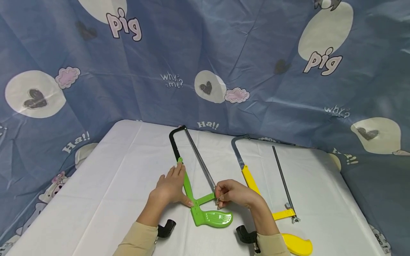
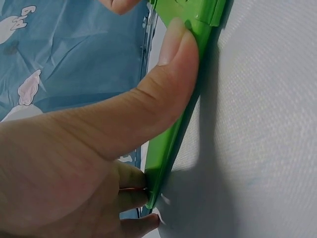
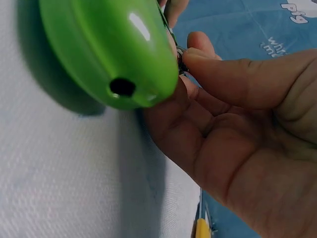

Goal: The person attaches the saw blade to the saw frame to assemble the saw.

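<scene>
Working at the near end of the blade (image 1: 200,158) on the green saw (image 1: 189,187), you seem to be adjusting the small metal fitting (image 3: 181,63) that sits by the end of the crossbar (image 1: 206,199). It is probably a wing nut; whether you are tightening or loosening it, you cannot be told from here. Your right hand (image 1: 236,193) has thumb and fingertips closed together in a pinch on that fitting, with no gap showing between them. Your left hand (image 1: 171,185) is spread, fingers fairly straight along the green frame and thumb pressed near the crossbar, steadying the saw rather than wrapping round it.

The next move likely calls for a short twist of your right fingers while your left hand holds the frame against turning. Whether the blade is taut is hard to judge, because your right hand covers its near end.

The green saw lies on the white table (image 1: 128,170) in front of you, between your hands. Its long axis runs away from you, leaning a little to your left; the black bow (image 1: 174,144) is at the far end and the green handle (image 1: 215,219) is nearest you, its grip jutting to your right. The blade slants the same way, its far end at the bow's tip.

To your right lies a yellow saw (image 1: 251,179), pointing much the same way, its thin blade (image 1: 283,179) apart from the bow's tip at the far end.
</scene>
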`<control>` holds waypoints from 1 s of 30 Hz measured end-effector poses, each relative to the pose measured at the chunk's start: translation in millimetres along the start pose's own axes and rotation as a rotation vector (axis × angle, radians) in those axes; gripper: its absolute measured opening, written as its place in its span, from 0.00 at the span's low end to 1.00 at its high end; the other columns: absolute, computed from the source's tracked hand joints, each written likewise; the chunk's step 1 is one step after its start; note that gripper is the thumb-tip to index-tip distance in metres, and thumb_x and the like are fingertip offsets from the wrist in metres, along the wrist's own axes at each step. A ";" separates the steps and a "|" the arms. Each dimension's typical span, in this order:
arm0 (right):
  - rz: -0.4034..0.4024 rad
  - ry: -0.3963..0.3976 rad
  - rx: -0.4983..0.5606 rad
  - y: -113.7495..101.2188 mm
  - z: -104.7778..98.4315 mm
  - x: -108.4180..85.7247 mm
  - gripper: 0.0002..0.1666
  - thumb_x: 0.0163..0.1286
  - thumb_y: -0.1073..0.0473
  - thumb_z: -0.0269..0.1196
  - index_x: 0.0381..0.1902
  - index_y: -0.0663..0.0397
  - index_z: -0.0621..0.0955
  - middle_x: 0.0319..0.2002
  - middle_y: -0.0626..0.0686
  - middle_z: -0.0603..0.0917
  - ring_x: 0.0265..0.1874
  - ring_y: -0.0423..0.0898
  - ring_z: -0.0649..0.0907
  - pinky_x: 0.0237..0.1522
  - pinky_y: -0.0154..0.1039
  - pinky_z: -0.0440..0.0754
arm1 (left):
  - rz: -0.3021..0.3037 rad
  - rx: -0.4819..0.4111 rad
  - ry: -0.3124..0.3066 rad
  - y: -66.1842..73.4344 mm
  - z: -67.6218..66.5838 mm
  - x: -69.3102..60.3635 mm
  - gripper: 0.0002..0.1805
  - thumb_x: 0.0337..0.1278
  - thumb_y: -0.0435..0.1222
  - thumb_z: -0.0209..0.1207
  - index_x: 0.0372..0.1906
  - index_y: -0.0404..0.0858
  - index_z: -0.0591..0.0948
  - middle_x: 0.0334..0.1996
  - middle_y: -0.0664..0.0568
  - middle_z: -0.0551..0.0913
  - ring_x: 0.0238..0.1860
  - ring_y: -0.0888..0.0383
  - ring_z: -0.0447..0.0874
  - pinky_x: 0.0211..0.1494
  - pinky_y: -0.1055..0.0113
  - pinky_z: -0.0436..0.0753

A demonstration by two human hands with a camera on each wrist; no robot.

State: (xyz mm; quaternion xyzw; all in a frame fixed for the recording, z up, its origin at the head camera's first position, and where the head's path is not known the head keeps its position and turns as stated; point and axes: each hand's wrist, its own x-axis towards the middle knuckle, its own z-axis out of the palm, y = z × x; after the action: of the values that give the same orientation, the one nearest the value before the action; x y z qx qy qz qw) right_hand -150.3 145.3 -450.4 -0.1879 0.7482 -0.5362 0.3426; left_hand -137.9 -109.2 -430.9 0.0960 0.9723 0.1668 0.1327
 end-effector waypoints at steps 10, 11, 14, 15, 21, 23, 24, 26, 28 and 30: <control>-0.052 -0.070 0.094 10.5 -5.9 3.0 0.04 0.64 0.79 0.51 0.35 0.76 0.73 0.28 0.56 0.81 0.27 0.44 0.83 0.36 0.37 0.86 | 0.002 0.007 -0.004 -1.5 -0.2 1.0 0.75 0.20 0.57 0.81 0.76 0.28 0.54 0.78 0.34 0.50 0.78 0.35 0.51 0.72 0.32 0.59; -0.055 -0.077 0.105 11.5 -6.1 3.2 0.04 0.65 0.79 0.51 0.35 0.76 0.73 0.28 0.56 0.81 0.27 0.44 0.83 0.36 0.37 0.86 | 0.003 0.008 -0.006 -1.7 -0.3 1.1 0.75 0.20 0.57 0.81 0.77 0.28 0.54 0.78 0.34 0.50 0.78 0.35 0.51 0.72 0.32 0.59; -0.060 -0.093 0.132 13.9 -6.4 3.9 0.04 0.65 0.79 0.51 0.34 0.72 0.73 0.28 0.56 0.81 0.28 0.44 0.83 0.36 0.37 0.86 | -0.001 0.007 -0.013 -2.1 -0.3 0.8 0.76 0.20 0.57 0.81 0.77 0.28 0.53 0.79 0.34 0.50 0.78 0.35 0.51 0.72 0.32 0.59; -0.062 -0.100 0.142 14.7 -6.6 4.1 0.05 0.65 0.79 0.51 0.33 0.71 0.73 0.28 0.56 0.80 0.28 0.44 0.83 0.37 0.37 0.86 | -0.001 0.008 -0.015 -2.2 -0.4 0.7 0.76 0.20 0.57 0.81 0.77 0.28 0.53 0.79 0.34 0.50 0.78 0.35 0.51 0.73 0.32 0.59; -0.077 -0.133 0.208 19.6 -8.8 4.1 0.08 0.66 0.79 0.51 0.33 0.66 0.73 0.28 0.53 0.79 0.30 0.43 0.85 0.38 0.36 0.86 | 0.000 0.013 -0.021 -2.0 -0.5 0.5 0.76 0.20 0.56 0.82 0.77 0.28 0.53 0.79 0.34 0.49 0.78 0.36 0.51 0.72 0.33 0.60; -0.076 -0.139 0.227 20.9 -9.3 4.3 0.07 0.66 0.78 0.51 0.33 0.66 0.73 0.28 0.53 0.79 0.31 0.43 0.85 0.37 0.36 0.86 | 0.001 0.015 -0.024 -1.9 -0.6 0.6 0.76 0.20 0.56 0.82 0.77 0.28 0.52 0.79 0.34 0.49 0.78 0.36 0.51 0.72 0.33 0.60; -0.075 -0.140 0.233 21.1 -9.4 4.3 0.07 0.66 0.78 0.52 0.34 0.66 0.73 0.28 0.53 0.79 0.31 0.43 0.85 0.37 0.36 0.86 | 0.001 0.015 -0.025 -1.9 -0.8 0.6 0.76 0.20 0.56 0.81 0.77 0.28 0.52 0.79 0.34 0.49 0.78 0.36 0.51 0.72 0.33 0.60; -0.071 -0.145 0.242 21.0 -9.3 4.5 0.06 0.66 0.78 0.52 0.34 0.66 0.73 0.28 0.53 0.79 0.31 0.43 0.86 0.38 0.36 0.86 | 0.000 0.014 -0.029 -2.4 -0.9 0.7 0.76 0.20 0.56 0.81 0.77 0.28 0.52 0.79 0.34 0.49 0.78 0.36 0.50 0.72 0.33 0.59; -0.064 -0.147 0.242 20.2 -9.1 4.8 0.06 0.67 0.77 0.52 0.34 0.66 0.74 0.28 0.54 0.80 0.31 0.43 0.86 0.38 0.36 0.86 | -0.003 0.012 -0.033 -3.0 -1.2 0.5 0.76 0.21 0.56 0.81 0.77 0.28 0.52 0.79 0.34 0.48 0.78 0.36 0.50 0.73 0.33 0.59; -0.050 -0.146 0.236 18.7 -8.8 5.1 0.06 0.67 0.77 0.52 0.34 0.66 0.74 0.29 0.54 0.81 0.31 0.43 0.86 0.39 0.37 0.87 | -0.005 0.010 -0.035 -3.7 -1.4 0.3 0.76 0.22 0.56 0.81 0.77 0.28 0.52 0.79 0.35 0.48 0.79 0.36 0.50 0.73 0.33 0.58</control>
State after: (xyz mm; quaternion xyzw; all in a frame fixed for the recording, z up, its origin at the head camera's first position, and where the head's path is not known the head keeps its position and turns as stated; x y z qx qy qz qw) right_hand -158.5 154.5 -467.7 -0.2034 0.6479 -0.6139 0.4024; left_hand -139.1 -113.0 -430.9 0.0972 0.9709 0.1601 0.1496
